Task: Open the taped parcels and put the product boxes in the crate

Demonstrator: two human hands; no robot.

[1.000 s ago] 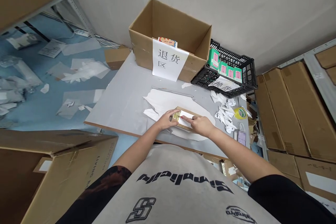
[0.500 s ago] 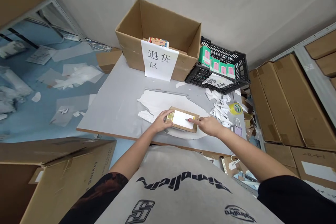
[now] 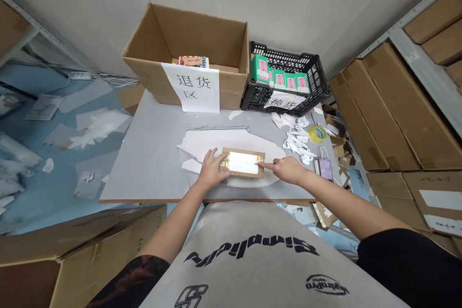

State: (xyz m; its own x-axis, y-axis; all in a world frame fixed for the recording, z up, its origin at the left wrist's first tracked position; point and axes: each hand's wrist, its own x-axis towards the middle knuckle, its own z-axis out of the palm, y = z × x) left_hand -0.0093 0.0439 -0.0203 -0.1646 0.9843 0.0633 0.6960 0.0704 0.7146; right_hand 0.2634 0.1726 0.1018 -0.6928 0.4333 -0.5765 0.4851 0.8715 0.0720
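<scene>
The left portion of the grey board bench is bare of the hands, with open room between the left hand and the bench's left edge, while the bench's front edge is running just below both wrists. The left hand is lying on the left end of the kraft cardboard packet, fingers lightly spread, pressing on it rather than closing around it. The packet is lying flat near the bench's front edge, on a torn sheet of white paper, and its gold tape and smooth white strip are facing up. The right hand is extending its forefinger to touch the strip's right end; whether its curled fingers are holding anything cannot be told. Farther right, crumpled white paper scraps and a yellow tape roll are lying near the bench's right edge.
</scene>
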